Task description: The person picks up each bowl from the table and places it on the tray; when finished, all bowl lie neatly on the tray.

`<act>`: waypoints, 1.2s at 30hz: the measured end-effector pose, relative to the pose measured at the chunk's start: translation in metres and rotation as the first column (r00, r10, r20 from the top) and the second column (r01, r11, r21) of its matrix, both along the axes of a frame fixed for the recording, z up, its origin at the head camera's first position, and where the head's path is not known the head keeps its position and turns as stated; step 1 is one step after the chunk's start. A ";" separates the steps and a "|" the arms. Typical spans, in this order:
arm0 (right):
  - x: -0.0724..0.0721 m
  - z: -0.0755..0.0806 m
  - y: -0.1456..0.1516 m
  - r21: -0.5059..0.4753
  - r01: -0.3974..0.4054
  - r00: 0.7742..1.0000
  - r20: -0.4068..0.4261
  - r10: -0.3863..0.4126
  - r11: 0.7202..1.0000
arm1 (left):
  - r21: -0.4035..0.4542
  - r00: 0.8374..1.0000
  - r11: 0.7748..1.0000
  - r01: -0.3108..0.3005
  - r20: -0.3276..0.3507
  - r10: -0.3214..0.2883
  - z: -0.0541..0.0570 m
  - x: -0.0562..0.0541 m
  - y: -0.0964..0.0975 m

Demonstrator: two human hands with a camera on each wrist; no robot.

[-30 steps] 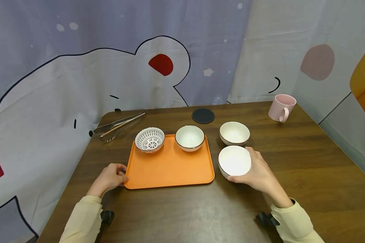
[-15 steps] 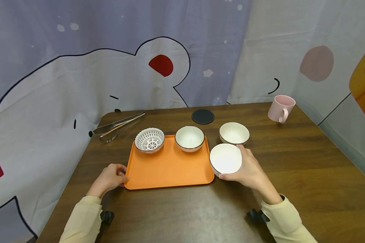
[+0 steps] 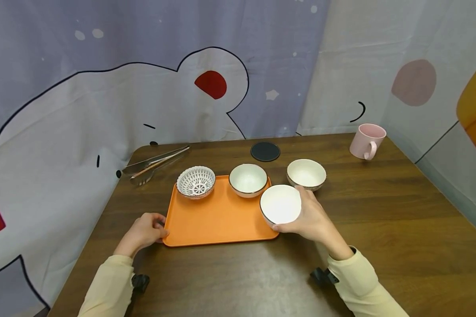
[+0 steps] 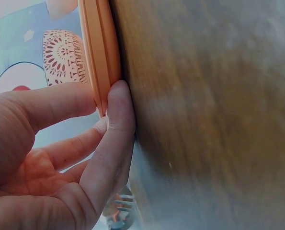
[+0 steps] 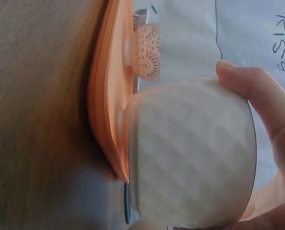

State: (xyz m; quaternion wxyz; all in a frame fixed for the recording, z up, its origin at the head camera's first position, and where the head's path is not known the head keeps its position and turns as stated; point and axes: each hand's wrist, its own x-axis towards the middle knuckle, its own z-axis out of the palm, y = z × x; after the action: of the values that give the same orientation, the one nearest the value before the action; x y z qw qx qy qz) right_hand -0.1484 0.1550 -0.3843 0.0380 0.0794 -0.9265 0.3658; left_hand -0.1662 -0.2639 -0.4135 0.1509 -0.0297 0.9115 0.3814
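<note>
While the left hand pinches the left rim of the orange tray near its front corner, fingers bent above and below the edge, the right hand has the white bowl upright, spread partway open and curved round its right side! And where is that bowl? Right over the tray's right edge, its bare white inside facing up, a quilted pattern on its outer wall; whether its base touches the tray, I can't tell.

Look at what the tray carries: a patterned bowl at the back left, dark marks running right down its inside, and a pale bowl at the back right, just beside the white one, its smooth interior on show. Off the tray, a cream bowl sits on the desk just beyond the right hand, and farther back stands a pink mug, handle toward the front.
</note>
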 end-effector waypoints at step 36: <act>-0.011 0.007 -0.059 -0.040 -0.078 0.993 0.082 0.081 0.996 | -0.020 1.000 1.000 0.009 -0.004 -0.009 -0.001 -0.001 -0.002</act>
State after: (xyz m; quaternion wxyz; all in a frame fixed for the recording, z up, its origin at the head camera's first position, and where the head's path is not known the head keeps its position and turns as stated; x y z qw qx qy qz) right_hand -0.1596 0.0961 -0.3769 -0.0139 0.1000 -0.9166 0.3869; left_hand -0.1672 -0.2659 -0.4146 0.1503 -0.0265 0.9158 0.3715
